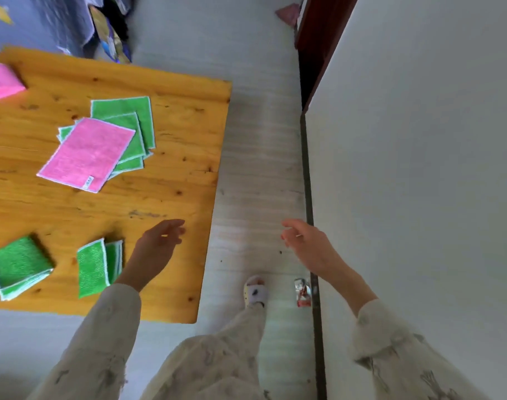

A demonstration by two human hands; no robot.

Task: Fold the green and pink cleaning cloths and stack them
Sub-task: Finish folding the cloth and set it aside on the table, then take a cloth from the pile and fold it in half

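While apart from fingers (pixel 174 229), cloths (pixel 86 154).

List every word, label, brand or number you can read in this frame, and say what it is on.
No text is legible.
Sewn tag on the unfolded pink cloth, near corner: dark marks, too small and blurred to read.
Wrapper on the floor beside the wall: red and silver print, unreadable.
Colourful items beyond the wooden table: blurred, no readable text.
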